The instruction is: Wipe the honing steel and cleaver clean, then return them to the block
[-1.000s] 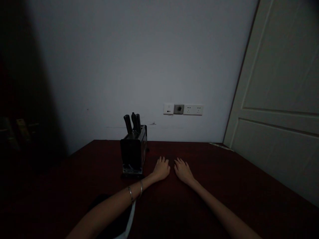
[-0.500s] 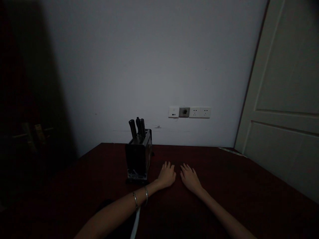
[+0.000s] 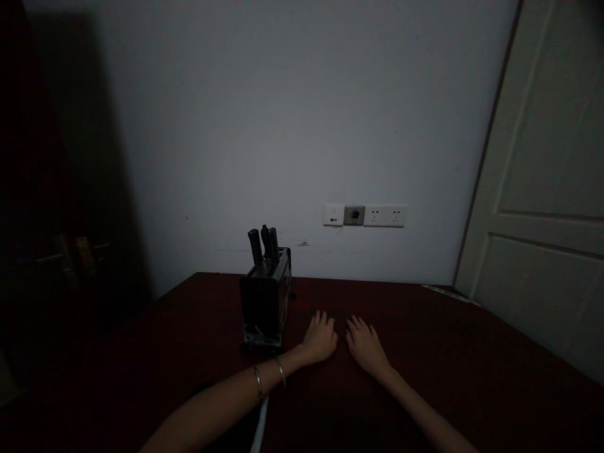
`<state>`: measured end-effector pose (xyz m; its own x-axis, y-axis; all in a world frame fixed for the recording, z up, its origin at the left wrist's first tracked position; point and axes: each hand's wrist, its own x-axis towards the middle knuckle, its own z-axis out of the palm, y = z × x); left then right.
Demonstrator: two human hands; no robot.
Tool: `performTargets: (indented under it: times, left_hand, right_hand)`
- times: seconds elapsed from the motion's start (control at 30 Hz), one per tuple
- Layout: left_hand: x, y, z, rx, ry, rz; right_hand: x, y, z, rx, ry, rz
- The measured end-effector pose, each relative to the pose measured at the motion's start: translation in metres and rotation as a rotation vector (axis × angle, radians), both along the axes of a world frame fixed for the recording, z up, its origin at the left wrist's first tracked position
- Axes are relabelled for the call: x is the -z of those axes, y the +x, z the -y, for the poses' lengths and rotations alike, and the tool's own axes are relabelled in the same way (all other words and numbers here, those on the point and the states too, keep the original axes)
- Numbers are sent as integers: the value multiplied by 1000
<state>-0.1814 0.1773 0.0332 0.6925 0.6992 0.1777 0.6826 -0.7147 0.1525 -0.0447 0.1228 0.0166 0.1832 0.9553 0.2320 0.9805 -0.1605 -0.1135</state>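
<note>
My left hand [image 3: 319, 338] lies palm down on the dark red table [image 3: 448, 352], its fingers stretched forward and slightly apart. Close to its right, my right hand [image 3: 367, 345] rests the same way, with a small gap between the two. Neither hand holds anything. A black knife block [image 3: 262, 308] stands upright to the left of my left hand, apart from it. Three black knife handles [image 3: 267, 244] stick up from its top; the blades are hidden inside. Two silver bangles [image 3: 258, 381] circle my left wrist and forearm.
A white strip [image 3: 259, 428], perhaps a cable, runs below my left forearm beside a dark shape. Behind the table is a pale wall with sockets [image 3: 384, 216]. A panelled door [image 3: 547, 239] stands at the right, and a dark area with a metal handle [image 3: 85, 251] at the left.
The whole view has shifted slightly, so everything sits a little further right and lower. My hands and the knife block keep their places on the table.
</note>
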Motion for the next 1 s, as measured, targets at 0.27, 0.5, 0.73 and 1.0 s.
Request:
performTargets:
  times: [0.27, 0.5, 0.73, 1.0]
  left_hand:
    - [-39, -14, 30, 216, 0, -78]
    - [-151, -75, 118, 582, 530, 198]
    - [-241, -155, 56, 157, 1005, 814]
    - [-237, -190, -50, -96, -8, 1204]
  right_hand:
    - [-1, 1, 2, -11, -13, 20]
    - [0, 3, 4, -42, -10, 27]
    - [3, 2, -1, -13, -1, 14]
    - [3, 2, -1, -4, -9, 7]
